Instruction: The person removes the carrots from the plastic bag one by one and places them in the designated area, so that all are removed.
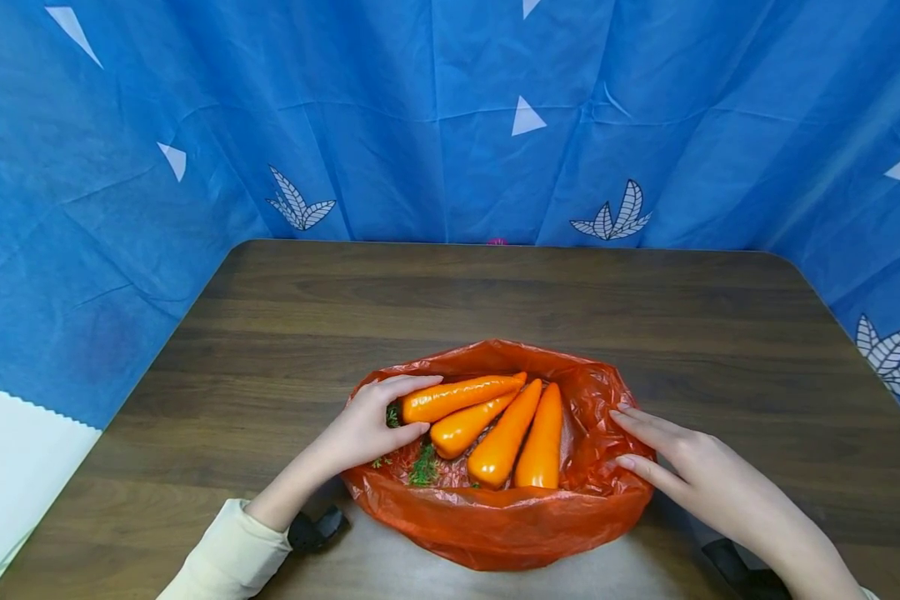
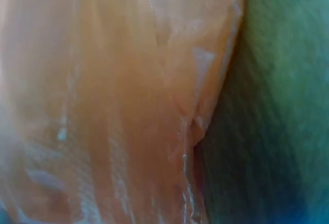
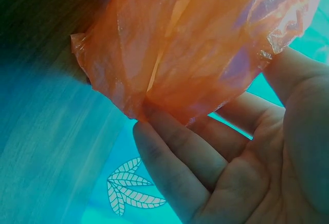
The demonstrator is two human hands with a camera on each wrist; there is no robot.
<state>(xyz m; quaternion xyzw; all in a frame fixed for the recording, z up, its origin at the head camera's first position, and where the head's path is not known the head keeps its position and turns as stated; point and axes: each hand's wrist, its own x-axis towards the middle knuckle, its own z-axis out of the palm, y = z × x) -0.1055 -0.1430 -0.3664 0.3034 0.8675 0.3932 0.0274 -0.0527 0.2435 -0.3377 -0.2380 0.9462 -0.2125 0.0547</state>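
Observation:
In the head view, my left hand (image 1: 371,421) reaches over the left rim of a red plastic bag (image 1: 495,533), thumb and forefinger on either side of the leftmost orange carrot (image 1: 457,397) at its broad end. Several carrots fan out in the bag, tips together at the back; a green sprig (image 1: 423,465) lies near them. My right hand (image 1: 708,479) holds the bag's right rim, thumb inside. In the right wrist view, fingers of the right hand (image 3: 221,157) rest against the outside of the bag (image 3: 180,44). Only the bag (image 2: 113,80) fills most of the left wrist view.
The bag stands near the front of a brown wooden table (image 1: 495,292). Behind and beside the table hangs a blue patterned cloth (image 1: 390,75). A white surface (image 1: 15,467) lies at the far left.

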